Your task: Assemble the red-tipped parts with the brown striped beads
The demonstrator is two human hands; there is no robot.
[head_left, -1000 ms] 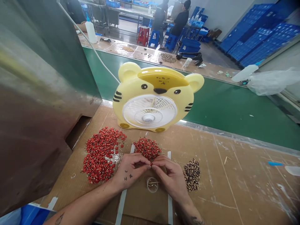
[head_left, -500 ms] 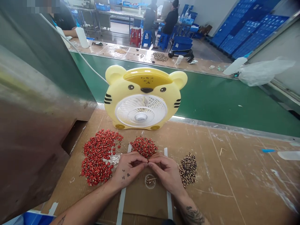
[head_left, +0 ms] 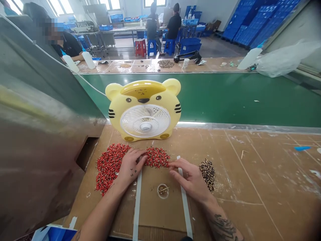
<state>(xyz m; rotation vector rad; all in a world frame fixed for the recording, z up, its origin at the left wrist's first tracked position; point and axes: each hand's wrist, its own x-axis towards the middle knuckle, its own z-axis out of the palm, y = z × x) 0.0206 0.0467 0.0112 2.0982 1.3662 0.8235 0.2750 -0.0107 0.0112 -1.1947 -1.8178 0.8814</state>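
My left hand (head_left: 131,167) rests at the left edge of the middle pile of small red pieces (head_left: 157,157), its fingers curved and slightly apart at the pile. Nothing shows in its grasp. My right hand (head_left: 192,179) is open at the pile's right edge, index finger stretched out and thumb apart. A larger heap of red pieces (head_left: 107,167) lies left of my left hand. Beyond my right hand is a pile of small dark-and-tan pieces (head_left: 207,174). Between my forearms, a small clear dish (head_left: 163,196) with a thin stick (head_left: 164,189) sits on a cardboard sheet (head_left: 160,214).
A yellow animal-shaped fan (head_left: 114,125) stands behind the piles. White tape strips (head_left: 137,207) run along the sheet. A metal cabinet (head_left: 50,134) borders the left side. Behind is a green conveyor belt (head_left: 225,97); bottles (head_left: 250,57) and co-workers (head_left: 173,21) are beyond.
My hands were together, pinching a small red piece; now they are apart at the two sides of the middle red pile. The head view has tilted up.
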